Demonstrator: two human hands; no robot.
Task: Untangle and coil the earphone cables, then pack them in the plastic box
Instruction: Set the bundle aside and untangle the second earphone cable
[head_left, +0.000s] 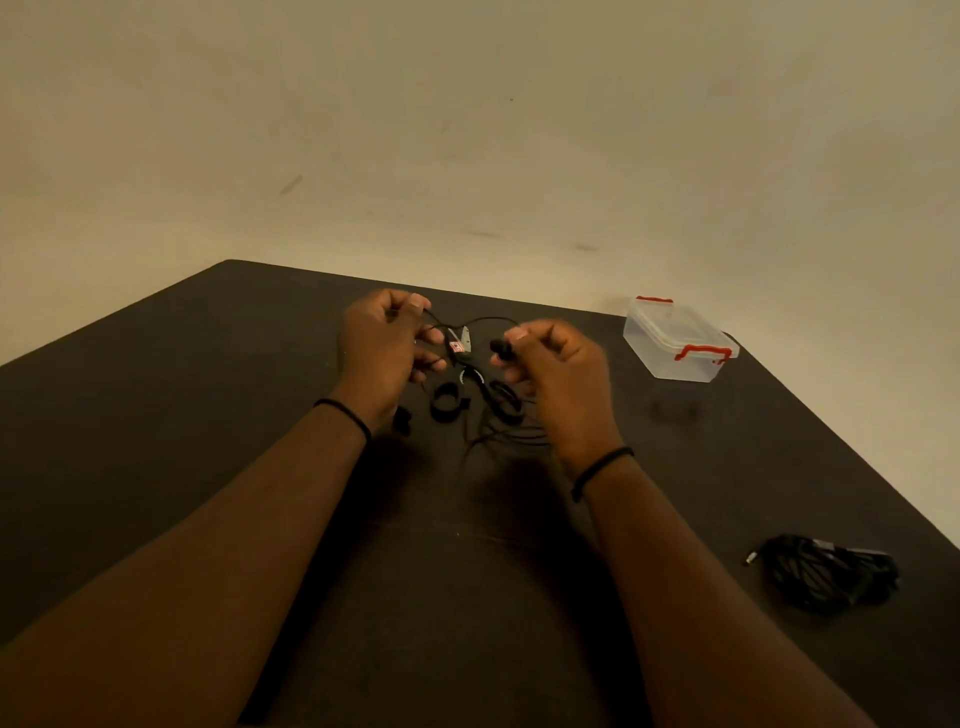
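A: Two hands are seen raised above the dark bench (156, 415), with a thin black earphone cable (480, 321) stretched between them.

B: How is the cable held?

A: It is pinched by the left hand (382, 353) between thumb and forefinger at the cable's left end. The right hand (558, 374) is curled round the other end, where a black earbud (500, 347) is seen sticking out at 9 o'clock from its fingers. Both grips are closed on the cable.

B: And the rest of the cable?

A: It is draped down to the bench between the wrists, where a tangle of black loops (493, 410) is lying. A small tag with red on it (460, 343) is seen among the strands between the hands; what it belongs to cannot be told.

B: Where is the plastic box?

A: The clear plastic box (675, 345) with red clips is set at 2 o'clock from the hands, near the far right edge of the bench, with its lid on. Nothing can be made out inside it.

B: Anything else?

A: A second bundle of black cable (826, 571) is lying at 4 o'clock, well apart from the hands. A dark band is worn on each wrist.
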